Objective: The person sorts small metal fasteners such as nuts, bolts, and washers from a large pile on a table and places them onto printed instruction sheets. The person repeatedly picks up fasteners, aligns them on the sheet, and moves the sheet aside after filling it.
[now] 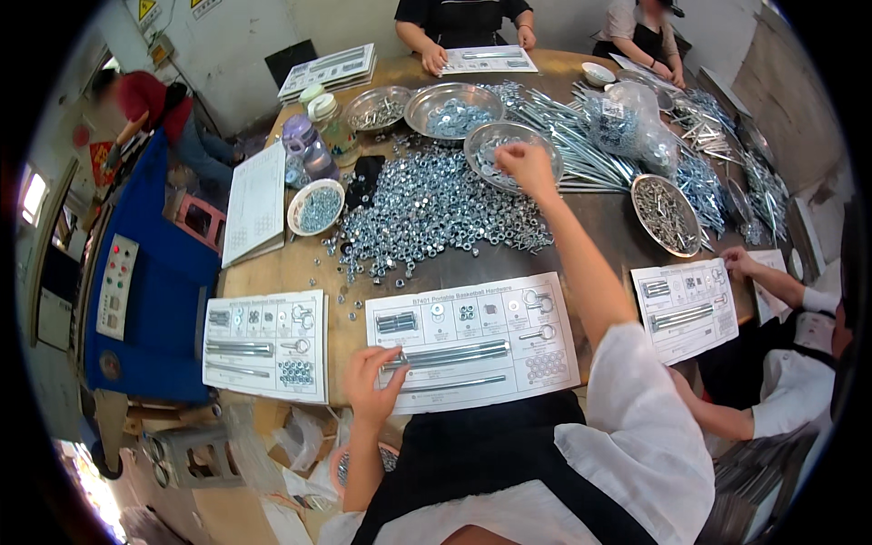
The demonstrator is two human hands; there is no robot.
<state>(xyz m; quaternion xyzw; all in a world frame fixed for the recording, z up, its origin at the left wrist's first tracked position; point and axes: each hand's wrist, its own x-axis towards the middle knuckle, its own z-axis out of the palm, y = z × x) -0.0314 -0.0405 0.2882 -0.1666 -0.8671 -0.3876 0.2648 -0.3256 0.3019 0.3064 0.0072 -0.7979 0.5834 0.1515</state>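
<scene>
My right hand (527,169) is over a metal bowl of washers (489,156), its fingers pinched together. Whatever they hold, if anything, is too small to make out. On the printed card (536,400) in front of me lie long bolts (454,355) and, below them, a thinner rod (459,384). My left hand (371,386) rests at the card's left side, thumb and fingers closed about the left ends of the long bolts. Short bolts, washers and nuts sit in the card's upper boxes; a ring pin (538,333) lies at its right.
A heap of nuts (436,204) covers the table's middle. Around it stand a white bowl of small parts (316,208), a washer bowl (454,113), a bowl of pins (666,214), long bolts (572,127) and a purple bottle (309,150). Filled cards (265,381) flank mine; co-workers sit around.
</scene>
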